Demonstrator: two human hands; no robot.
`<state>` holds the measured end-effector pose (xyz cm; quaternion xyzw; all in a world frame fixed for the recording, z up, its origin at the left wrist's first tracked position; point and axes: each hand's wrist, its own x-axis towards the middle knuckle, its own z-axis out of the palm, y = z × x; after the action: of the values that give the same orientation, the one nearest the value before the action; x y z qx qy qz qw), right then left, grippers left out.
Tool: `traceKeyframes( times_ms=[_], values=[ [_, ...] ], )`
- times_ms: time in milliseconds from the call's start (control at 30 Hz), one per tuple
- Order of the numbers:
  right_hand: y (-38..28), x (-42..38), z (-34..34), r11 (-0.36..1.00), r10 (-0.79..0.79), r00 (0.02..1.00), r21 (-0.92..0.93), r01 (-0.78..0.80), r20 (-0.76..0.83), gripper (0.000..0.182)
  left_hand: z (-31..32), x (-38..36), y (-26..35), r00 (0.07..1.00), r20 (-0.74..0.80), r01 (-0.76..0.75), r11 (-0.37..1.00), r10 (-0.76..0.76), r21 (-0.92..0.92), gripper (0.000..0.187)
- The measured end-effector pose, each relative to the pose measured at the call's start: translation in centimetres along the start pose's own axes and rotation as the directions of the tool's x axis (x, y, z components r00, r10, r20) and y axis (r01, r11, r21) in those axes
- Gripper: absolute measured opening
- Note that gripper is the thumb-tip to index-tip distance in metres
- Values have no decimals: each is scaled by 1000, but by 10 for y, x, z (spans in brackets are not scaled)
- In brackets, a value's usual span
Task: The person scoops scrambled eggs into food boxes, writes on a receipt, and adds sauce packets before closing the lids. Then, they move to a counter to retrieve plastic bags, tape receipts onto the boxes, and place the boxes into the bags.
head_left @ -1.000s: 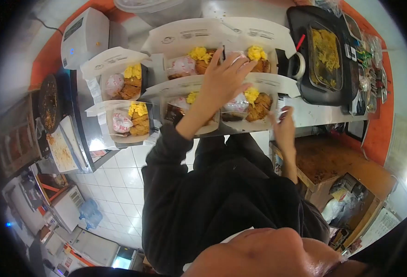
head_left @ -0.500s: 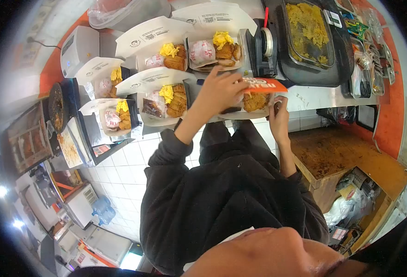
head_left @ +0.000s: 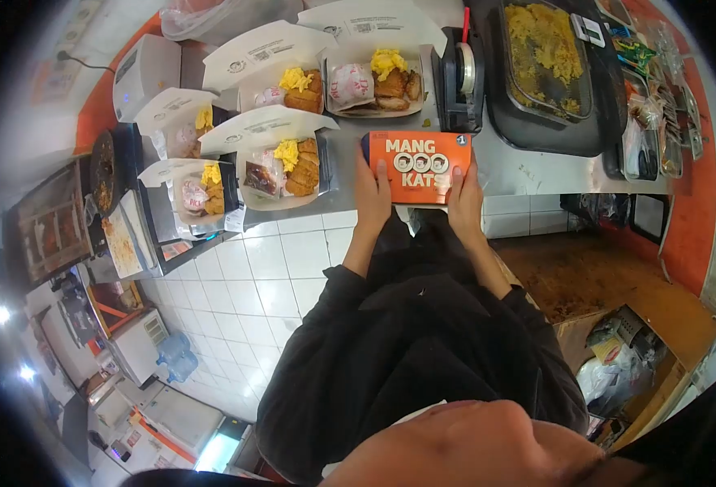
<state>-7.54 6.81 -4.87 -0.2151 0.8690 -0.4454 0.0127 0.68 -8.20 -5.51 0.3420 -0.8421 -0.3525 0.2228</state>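
Note:
A closed orange takeaway box, printed "MANG KATS", sits at the counter's front edge between my hands. Its left side is gripped by my left hand, thumb on the lid. On the opposite side my right hand holds it the same way, thumb near the lettering. To the left stands an open meal box with fried chicken, yellow scrambled topping and a small sauce packet. Behind is another open box, containing a paper-wrapped bundle, chicken and yellow topping.
More open meal boxes line the counter's left side. A black holder with a tape-like roll stands behind the closed box. Farther right, a wire-mesh tray holds yellow crumbs. Packets and containers crowd the right end.
The box in front of me was partly open with chicken showing; its orange lid is now down. My left hand has moved from the lid to the left side, and my right hand grips the right side.

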Motion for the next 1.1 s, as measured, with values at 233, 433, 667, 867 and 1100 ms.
traceKeyframes(
  times_ms=[233, 433, 667, 867, 1100],
  values=[
    [-6, 37, -41, 943, 176, 900, 194, -271, 399, 42, -54, -6, 6, 884, 396, 354, 908, -247, -224, 51],
    [-8, 85, -70, 808, 318, 680, 186, -559, 661, 46, -102, 20, 27, 834, 537, 359, 865, -129, -350, 53],
    [23, 18, -21, 993, 117, 889, -31, -115, 444, 38, -4, -24, -47, 940, 333, 48, 995, -75, 88, 52],
    [0, 39, -45, 831, -404, 654, -42, 554, 640, 71, -45, 26, 2, 588, 614, -772, 591, 526, 234, 79],
    [34, 49, -35, 570, -562, 424, -39, 821, 710, 68, -42, 35, 2, 490, 685, -853, 459, 539, 250, 94]
  ],
)
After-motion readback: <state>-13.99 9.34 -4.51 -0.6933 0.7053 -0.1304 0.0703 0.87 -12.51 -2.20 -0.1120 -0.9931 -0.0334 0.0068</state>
